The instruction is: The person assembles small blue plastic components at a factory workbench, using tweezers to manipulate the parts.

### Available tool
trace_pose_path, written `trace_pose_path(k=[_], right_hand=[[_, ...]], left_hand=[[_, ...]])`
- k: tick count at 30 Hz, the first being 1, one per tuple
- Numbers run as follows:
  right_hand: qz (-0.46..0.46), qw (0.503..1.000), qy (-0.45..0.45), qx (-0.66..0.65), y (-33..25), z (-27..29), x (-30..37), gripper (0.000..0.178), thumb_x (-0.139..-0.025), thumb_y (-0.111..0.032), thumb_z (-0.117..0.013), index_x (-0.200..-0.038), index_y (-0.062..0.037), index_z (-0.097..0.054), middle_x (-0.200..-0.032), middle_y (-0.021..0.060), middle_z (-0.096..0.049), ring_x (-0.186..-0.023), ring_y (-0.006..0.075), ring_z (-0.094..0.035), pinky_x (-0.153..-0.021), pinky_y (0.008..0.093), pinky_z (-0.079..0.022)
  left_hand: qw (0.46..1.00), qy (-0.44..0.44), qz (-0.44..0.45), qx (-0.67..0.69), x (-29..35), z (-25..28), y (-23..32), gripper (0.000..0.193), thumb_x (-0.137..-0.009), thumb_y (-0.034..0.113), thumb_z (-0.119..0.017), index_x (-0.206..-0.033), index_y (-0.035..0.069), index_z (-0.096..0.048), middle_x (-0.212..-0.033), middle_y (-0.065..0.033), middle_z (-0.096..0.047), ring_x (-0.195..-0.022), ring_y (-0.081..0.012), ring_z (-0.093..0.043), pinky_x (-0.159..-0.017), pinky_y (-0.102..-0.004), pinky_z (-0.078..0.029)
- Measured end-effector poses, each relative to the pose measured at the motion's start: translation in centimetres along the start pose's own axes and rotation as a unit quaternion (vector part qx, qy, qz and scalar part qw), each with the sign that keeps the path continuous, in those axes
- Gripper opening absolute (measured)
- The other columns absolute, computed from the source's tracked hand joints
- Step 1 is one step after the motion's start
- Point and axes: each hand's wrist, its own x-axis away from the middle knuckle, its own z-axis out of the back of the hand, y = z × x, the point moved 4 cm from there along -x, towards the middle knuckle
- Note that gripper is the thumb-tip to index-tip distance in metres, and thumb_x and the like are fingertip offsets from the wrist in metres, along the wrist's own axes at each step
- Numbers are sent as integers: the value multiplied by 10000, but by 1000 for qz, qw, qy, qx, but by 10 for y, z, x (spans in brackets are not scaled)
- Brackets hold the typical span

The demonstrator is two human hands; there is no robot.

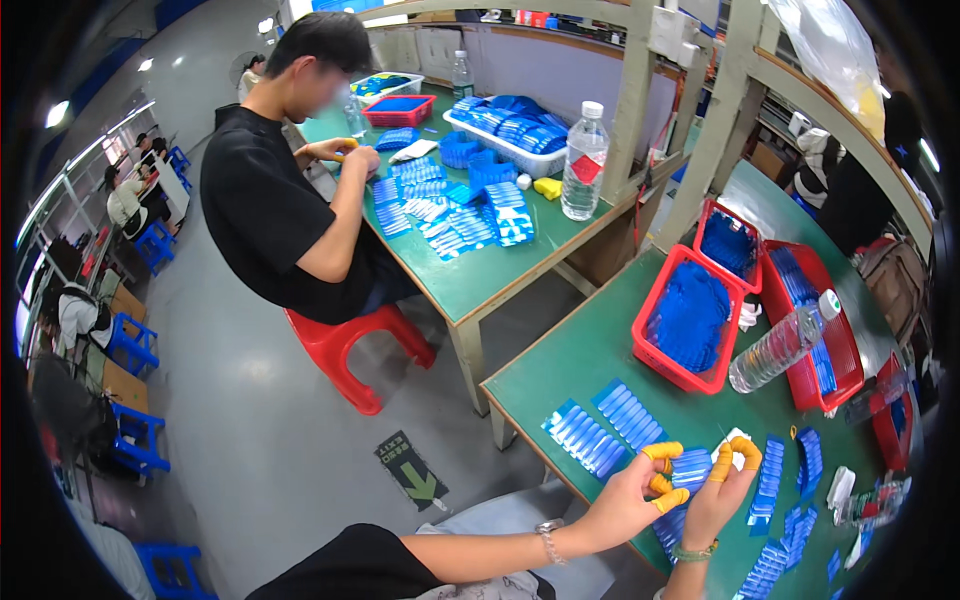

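Note:
Yellow covers wrap several fingertips on both of my hands. My left hand (622,505) pinches a short blue ribbed strip (690,468) between thumb and fingers above the green table. Close beside it, my right hand (712,508) has its fingers closed on a small white cloth (738,446). A thin pointed sliver shows by these fingertips, too small to name. Two flat blue ribbed sheets (588,440) lie just beyond my left hand. More blue strips (768,485) are spread to the right of my right hand, and another lies partly hidden under my hands.
Red baskets (640,345) of blue pieces stand at the back of my table, with a clear water bottle (775,352) leaning among them. At the neighbouring green table (440,290), a person in black (265,200) sits on a red stool (345,350), handling similar pieces.

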Motion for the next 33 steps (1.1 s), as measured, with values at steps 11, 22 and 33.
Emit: trace_pose_path(k=[11,22,33], right_hand=[[-177,978,-31,-110,-20,6,-5,166,-973,-159,-463,-1110,-106,-386,-759,92,-629,-636,117,-599,-501,203,-436],[-17,999,17,48,-13,13,3,157,-929,-91,-509,-1051,-17,-446,-546,107,-516,-429,163,-457,-413,318,-294],[-176,957,41,-228,-13,60,-6,76,-876,-44,-588,-950,-28,-585,-1037,117,-629,-892,162,-625,-738,267,-510]], left_hand=[[993,110,31,15,-15,26,16,514,-796,-31,-674,-1221,75,-404,-805,-36,-593,-756,-105,-589,-663,-237,-490],[999,-16,9,50,3,-6,6,638,-774,-70,-672,-1304,73,-348,-1142,-105,-506,-987,-187,-579,-831,-296,-496],[999,-35,-31,-21,-8,2,16,645,-772,-126,-631,-1324,55,-350,-1199,-112,-496,-995,-200,-581,-838,-319,-516]])
